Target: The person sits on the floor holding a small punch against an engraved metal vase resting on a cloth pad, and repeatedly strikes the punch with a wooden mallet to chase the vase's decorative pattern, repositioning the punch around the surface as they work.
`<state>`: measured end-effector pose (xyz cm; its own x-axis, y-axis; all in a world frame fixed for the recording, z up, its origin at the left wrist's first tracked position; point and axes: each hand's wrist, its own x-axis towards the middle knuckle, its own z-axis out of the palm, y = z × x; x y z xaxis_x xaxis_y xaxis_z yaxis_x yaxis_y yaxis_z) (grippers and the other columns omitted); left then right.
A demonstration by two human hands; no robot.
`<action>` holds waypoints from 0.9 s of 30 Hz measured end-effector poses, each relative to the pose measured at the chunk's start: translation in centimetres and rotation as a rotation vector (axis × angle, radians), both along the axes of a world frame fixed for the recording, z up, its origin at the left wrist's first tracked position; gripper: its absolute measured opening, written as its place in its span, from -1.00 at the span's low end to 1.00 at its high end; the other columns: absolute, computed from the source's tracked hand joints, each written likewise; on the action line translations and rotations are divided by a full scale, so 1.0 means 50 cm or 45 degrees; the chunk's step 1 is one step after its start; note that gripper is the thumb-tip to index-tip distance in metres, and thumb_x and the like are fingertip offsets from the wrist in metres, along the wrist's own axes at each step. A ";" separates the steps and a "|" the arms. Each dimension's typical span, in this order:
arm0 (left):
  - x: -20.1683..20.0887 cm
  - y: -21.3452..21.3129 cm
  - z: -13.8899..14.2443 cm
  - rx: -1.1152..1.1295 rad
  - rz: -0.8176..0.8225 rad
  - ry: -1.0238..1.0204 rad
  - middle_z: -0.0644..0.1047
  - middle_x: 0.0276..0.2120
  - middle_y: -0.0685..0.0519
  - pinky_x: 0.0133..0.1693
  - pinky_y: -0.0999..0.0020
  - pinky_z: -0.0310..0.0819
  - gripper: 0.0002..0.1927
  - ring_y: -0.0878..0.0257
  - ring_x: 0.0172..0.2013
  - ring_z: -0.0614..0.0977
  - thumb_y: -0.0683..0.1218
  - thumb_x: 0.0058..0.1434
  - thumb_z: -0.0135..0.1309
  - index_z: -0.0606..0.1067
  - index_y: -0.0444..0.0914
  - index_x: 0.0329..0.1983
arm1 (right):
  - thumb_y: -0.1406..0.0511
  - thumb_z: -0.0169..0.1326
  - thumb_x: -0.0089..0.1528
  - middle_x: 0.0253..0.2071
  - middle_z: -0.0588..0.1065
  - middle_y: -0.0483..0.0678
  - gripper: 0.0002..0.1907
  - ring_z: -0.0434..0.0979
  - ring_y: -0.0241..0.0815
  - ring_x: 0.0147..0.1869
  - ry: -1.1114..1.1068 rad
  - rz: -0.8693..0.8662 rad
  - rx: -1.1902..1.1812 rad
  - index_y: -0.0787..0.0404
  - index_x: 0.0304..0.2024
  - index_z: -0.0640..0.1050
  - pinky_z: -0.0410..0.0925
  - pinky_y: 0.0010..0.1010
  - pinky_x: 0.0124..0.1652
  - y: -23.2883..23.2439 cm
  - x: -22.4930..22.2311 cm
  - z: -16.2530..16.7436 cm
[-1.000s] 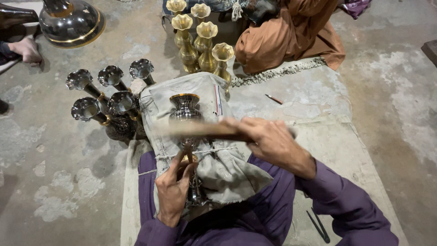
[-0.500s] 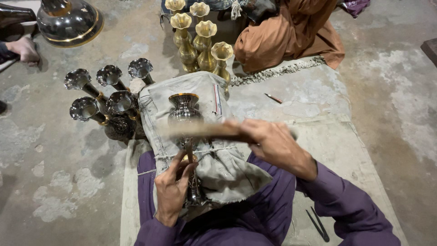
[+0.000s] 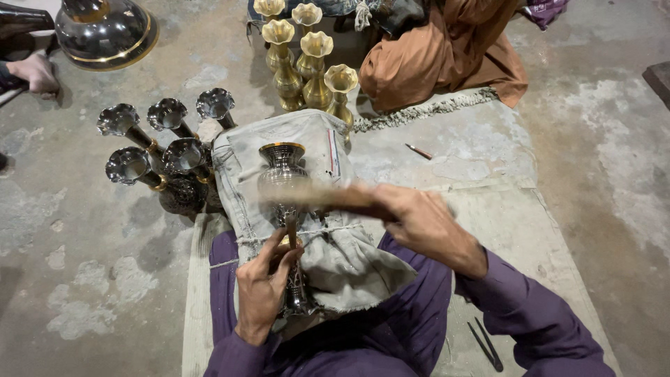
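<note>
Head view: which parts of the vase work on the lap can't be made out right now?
- Wooden tool in the right hand: motion-blurred, its shape unclear.
- Thin tool pinched by the left hand: its tip is behind that blur.
- Silver vase: neck blurred over, foot hidden by the left hand and grey cloth.
- Large dark vessel: cut off by the top edge.

Both arms are in purple sleeves, elbows out, forearms angled in toward the lap. The left hand (image 3: pixel 264 285) sits low and close to the body, fingers (image 3: pixel 283 257) curled in a pinch, thumb up top. The right hand (image 3: pixel 419 222) is higher and further out, fist closed tight, wrist bent, knuckles up, a bit motion-blurred.
</note>
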<state>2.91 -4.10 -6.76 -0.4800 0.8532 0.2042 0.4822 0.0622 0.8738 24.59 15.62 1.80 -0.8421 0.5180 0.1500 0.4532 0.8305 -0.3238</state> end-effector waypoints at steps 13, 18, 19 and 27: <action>-0.004 0.005 -0.002 -0.018 -0.006 0.025 0.72 -0.24 -0.04 -0.27 0.31 0.75 -0.50 0.19 -0.28 0.80 -0.23 0.22 0.15 0.47 -0.18 0.26 | 0.42 0.12 0.10 -0.03 0.50 -0.16 -0.12 0.56 -0.30 -0.42 0.105 -0.195 -0.468 -0.19 0.47 0.26 0.49 -0.54 -0.47 0.005 -0.001 -0.025; -0.008 0.011 0.004 -0.110 -0.003 -0.006 0.74 -0.26 -0.01 -0.31 0.33 0.75 -0.53 0.22 -0.33 0.81 -0.23 0.23 0.14 0.49 -0.17 0.23 | 0.45 0.06 0.18 -0.28 0.58 -0.22 -0.28 0.54 -0.29 -0.38 -0.024 -0.073 0.019 -0.23 0.36 0.38 0.39 -0.43 -0.56 0.005 0.002 -0.017; -0.007 0.012 0.006 -0.078 -0.006 -0.013 0.74 -0.27 -0.01 -0.31 0.33 0.74 -0.52 0.22 -0.32 0.80 -0.22 0.23 0.15 0.49 -0.17 0.24 | 0.46 0.06 0.16 -0.26 0.59 -0.22 -0.27 0.55 -0.30 -0.37 0.069 -0.103 -0.031 -0.21 0.36 0.37 0.40 -0.46 -0.57 0.005 0.004 -0.015; -0.004 0.010 0.026 -0.055 -0.005 -0.036 0.73 -0.28 -0.02 -0.29 0.32 0.72 -0.49 0.23 -0.28 0.80 -0.25 0.22 0.15 0.47 -0.16 0.27 | 0.41 0.08 0.14 -0.15 0.55 -0.06 -0.24 0.57 -0.17 -0.33 0.244 -0.001 -0.109 -0.10 0.40 0.32 0.48 -0.31 -0.40 0.001 0.004 -0.005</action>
